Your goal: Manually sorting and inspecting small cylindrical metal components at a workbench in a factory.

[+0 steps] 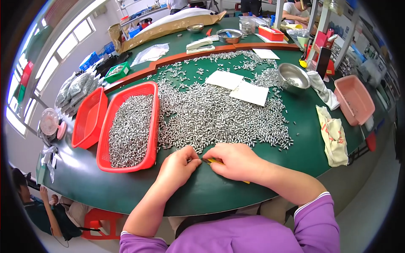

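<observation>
Close to the table's near edge, my left hand [179, 165] is closed in a pinch; whatever sits between its fingertips is too small to make out. Just beside it, my right hand [234, 160] is wrapped round a thin yellow-handled tool [216, 161], whose kind I cannot tell. The fingertips of both hands nearly meet. Right beyond them spreads a wide heap of small silver metal pieces [211, 116], short and rounded. To the left, a red plastic basket [155, 122] holds many more of the same pieces.
A second red basket [101, 122], a steel bowl [294, 77], white paper sheets [249, 92], a yellowish cloth [333, 137] and a pink basin [362, 99] surround the heap. A brown wooden strip [185, 57] borders its far side. Another person [52, 217] sits at lower left.
</observation>
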A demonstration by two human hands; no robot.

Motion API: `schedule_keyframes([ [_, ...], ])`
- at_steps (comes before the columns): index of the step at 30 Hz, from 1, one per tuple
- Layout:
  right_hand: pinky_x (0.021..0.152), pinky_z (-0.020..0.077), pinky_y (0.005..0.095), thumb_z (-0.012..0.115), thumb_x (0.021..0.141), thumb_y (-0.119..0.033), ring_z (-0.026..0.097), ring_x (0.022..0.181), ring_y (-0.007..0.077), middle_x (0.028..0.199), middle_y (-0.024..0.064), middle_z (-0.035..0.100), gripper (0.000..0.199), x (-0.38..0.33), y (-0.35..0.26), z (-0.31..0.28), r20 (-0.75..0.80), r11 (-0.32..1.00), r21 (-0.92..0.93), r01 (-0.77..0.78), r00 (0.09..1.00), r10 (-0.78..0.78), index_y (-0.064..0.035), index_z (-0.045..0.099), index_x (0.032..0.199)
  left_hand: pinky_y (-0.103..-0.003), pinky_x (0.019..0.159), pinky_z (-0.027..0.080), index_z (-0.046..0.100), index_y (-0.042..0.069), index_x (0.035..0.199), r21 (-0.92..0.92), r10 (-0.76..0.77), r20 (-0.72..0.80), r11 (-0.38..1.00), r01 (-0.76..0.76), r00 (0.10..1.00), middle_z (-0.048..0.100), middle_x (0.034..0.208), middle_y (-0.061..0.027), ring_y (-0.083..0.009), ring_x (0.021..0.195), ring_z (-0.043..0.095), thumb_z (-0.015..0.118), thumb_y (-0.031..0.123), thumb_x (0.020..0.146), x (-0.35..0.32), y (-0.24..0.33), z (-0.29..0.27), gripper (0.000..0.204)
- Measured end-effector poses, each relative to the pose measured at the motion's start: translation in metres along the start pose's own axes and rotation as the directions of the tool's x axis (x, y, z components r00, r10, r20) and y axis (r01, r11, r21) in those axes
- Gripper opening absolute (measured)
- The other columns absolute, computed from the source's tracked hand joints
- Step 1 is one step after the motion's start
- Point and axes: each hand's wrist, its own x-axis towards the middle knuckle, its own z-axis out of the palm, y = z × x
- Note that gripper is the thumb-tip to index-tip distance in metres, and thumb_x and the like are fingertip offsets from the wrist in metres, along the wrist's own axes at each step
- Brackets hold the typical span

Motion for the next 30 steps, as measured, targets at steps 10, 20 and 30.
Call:
schedule_keyframes([
  [10, 0.077, 0.0507, 0.0390, 0.066, 0.081, -0.008, 0.057, 0.090, 0.0277, 0.092, 0.0071, 0.056, 0.029, 0.018, 0.044, -0.027, -0.504, 0.853, -0.512, -0.100, 0.839, -0.205, -0.0135, 0.065, 0.110, -0.020, 0.043, 0.022, 0.047, 0.012, 0.086, -0.956, -0.025, 0.194, 0.218, 0.195, 0.981, 0.037, 0.064, 0.0060, -0.0030, 0.049, 0.030, 0.048, 0.020, 0.102, 0.016, 0.000, -0.019, 0.018],
  [20, 0.085, 0.0467, 0.0395, 0.074, 0.073, -0.014, 0.057, 0.100, 0.0251, 0.103, 0.0041, 0.058, 0.023, 0.023, 0.018, 0.012, -0.200, 0.823, -0.425, 0.377, 0.848, -0.491, -0.0141, 0.068, 0.094, -0.021, 0.043, 0.026, 0.049, 0.008, 0.094, -0.961, -0.044, 0.255, -0.124, 0.248, 0.966, 0.048, 0.078, -0.0002, -0.0064, 0.053, 0.036, 0.047, 0.019, 0.098, 0.015, -0.013, -0.016, 0.012],
  [30, 0.085, 0.0459, 0.0384, 0.072, 0.077, -0.011, 0.056, 0.096, 0.0280, 0.097, 0.0063, 0.058, 0.013, 0.017, 0.016, 0.011, -0.202, 0.920, -0.316, 0.233, 0.931, -0.305, -0.0091, 0.064, 0.087, -0.021, 0.042, 0.023, 0.053, 0.007, 0.100, -0.957, -0.038, 0.288, 0.021, 0.289, 0.957, 0.051, 0.077, -0.0013, -0.0061, 0.049, 0.033, 0.046, 0.022, 0.099, 0.014, -0.008, -0.011, 0.016],
])
